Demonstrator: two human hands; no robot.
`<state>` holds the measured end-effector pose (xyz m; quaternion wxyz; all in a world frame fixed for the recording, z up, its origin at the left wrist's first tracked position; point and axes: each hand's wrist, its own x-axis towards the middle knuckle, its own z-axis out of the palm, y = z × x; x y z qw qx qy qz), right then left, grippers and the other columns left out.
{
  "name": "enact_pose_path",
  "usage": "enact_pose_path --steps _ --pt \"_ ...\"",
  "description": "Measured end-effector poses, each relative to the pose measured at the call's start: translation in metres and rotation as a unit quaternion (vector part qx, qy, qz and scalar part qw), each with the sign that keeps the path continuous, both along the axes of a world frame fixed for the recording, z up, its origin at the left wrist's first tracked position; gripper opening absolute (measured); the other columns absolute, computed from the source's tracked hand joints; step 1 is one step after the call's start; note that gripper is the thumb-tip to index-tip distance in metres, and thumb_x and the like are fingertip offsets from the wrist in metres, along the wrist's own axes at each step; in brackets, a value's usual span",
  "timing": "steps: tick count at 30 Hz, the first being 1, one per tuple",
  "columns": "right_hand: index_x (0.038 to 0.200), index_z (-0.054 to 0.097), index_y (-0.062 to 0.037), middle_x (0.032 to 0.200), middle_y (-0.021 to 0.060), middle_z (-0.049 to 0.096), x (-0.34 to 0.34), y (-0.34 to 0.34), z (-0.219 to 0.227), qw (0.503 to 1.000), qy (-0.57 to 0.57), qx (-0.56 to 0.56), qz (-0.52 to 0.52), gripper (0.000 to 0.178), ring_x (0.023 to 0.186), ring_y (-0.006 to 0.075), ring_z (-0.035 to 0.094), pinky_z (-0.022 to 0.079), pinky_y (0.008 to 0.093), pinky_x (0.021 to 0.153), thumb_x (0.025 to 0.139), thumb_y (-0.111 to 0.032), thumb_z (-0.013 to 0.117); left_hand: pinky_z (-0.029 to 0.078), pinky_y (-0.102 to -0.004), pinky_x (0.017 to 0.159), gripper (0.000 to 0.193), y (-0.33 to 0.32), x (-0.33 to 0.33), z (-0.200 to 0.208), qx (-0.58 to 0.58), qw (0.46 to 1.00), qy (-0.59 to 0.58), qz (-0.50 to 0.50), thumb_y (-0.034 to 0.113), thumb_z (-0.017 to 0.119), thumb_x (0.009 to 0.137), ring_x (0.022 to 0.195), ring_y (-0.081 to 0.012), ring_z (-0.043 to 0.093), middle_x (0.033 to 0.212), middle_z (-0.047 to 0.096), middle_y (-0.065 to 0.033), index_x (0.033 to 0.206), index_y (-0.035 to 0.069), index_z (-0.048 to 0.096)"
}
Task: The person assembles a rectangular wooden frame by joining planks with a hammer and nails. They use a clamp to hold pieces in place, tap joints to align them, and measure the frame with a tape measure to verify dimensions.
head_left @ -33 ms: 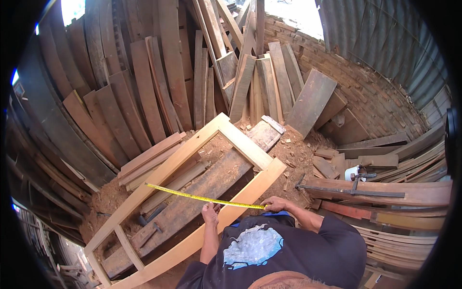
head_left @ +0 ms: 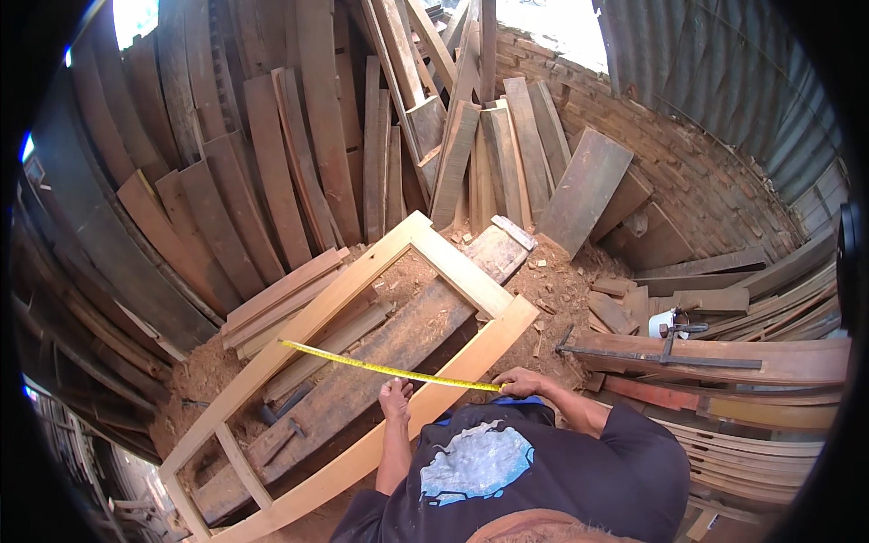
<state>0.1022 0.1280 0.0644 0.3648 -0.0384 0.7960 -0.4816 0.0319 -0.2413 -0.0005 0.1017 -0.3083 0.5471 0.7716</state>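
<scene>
A yellow tape measure blade (head_left: 362,365) stretches across the wooden frame (head_left: 317,308), from its far-left rail over the near-right one. My right hand (head_left: 520,382) is closed on the tape at its right end; the case, if there, is hidden in the hand. Just below the blade, beside the near rail, my left hand (head_left: 396,398) has its fingers curled together. Whether a small thing sits in them I cannot make out. The pale frame has a crossbar (head_left: 242,463) near its lower left end and rests over a thick, worn plank bench (head_left: 398,326).
A hammer-like tool (head_left: 284,406) lies on the bench inside the frame. Boards (head_left: 317,118) lean along the back. Wood chips (head_left: 543,290) cover the floor. To the right, a bar clamp (head_left: 665,360) lies on stacked planks, beside a white container (head_left: 662,323).
The free end of the tape has shifted slightly to the right along the far rail. My left hand and the frame look almost unchanged.
</scene>
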Motion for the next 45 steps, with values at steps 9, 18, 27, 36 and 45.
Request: enact_pose_path --steps 9,18,27,36,45 --pt "0.127 0.068 -0.0069 0.105 0.0137 0.073 0.009 -0.02 -0.019 0.974 0.072 0.032 -0.21 0.045 0.096 0.0212 0.067 0.052 0.0359 0.087 0.086 -0.024 0.069 0.042 -0.0508 0.108 0.074 -0.031 0.01 0.006 -0.549 0.639 -0.033 -0.538 0.042 0.077 0.08 0.128 -0.0383 0.054 0.137 0.057 -0.0207 0.141 0.009 0.052" --pt "0.122 0.067 0.0017 0.109 0.0193 0.073 0.009 -0.066 -0.014 0.921 0.056 0.051 -0.381 0.047 0.1 0.0253 0.07 0.053 0.0362 0.09 0.081 -0.02 0.067 0.047 -0.0495 0.103 0.065 -0.086 -0.002 -0.011 -0.484 0.616 -0.039 -0.621 0.046 0.075 0.083 0.126 -0.0368 0.057 0.132 0.062 -0.0204 0.134 0.01 0.056" --pt "0.119 0.069 0.0011 0.107 0.0172 0.073 0.038 -0.053 -0.018 0.899 0.045 0.087 -0.426 0.047 0.1 0.0241 0.069 0.053 0.0367 0.09 0.079 -0.022 0.07 0.047 -0.0481 0.104 0.069 -0.092 -0.006 -0.019 -0.478 0.598 -0.023 -0.643 0.052 0.075 0.081 0.125 -0.0382 0.058 0.133 0.062 -0.0236 0.131 0.006 0.062" --pt "0.122 0.07 -0.0056 0.113 0.0181 0.073 0.023 -0.035 -0.039 0.906 0.06 0.084 -0.411 0.052 0.107 0.0288 0.069 0.052 0.038 0.095 0.077 -0.031 0.071 0.049 -0.0467 0.1 0.074 -0.078 -0.022 -0.029 -0.481 0.534 -0.093 -0.689 0.053 0.078 0.079 0.123 -0.0386 0.06 0.13 0.063 -0.0256 0.127 -0.001 0.061" --pt "0.12 0.071 -0.0083 0.114 0.0193 0.072 0.034 0.047 -0.06 0.92 0.077 0.085 -0.374 0.048 0.11 0.0341 0.067 0.052 0.0414 0.097 0.079 -0.033 0.07 0.049 -0.0496 0.102 0.085 -0.017 -0.01 0.002 -0.565 0.575 -0.129 -0.577 0.047 0.083 0.076 0.123 -0.0422 0.059 0.133 0.06 -0.0286 0.136 0.001 0.046"
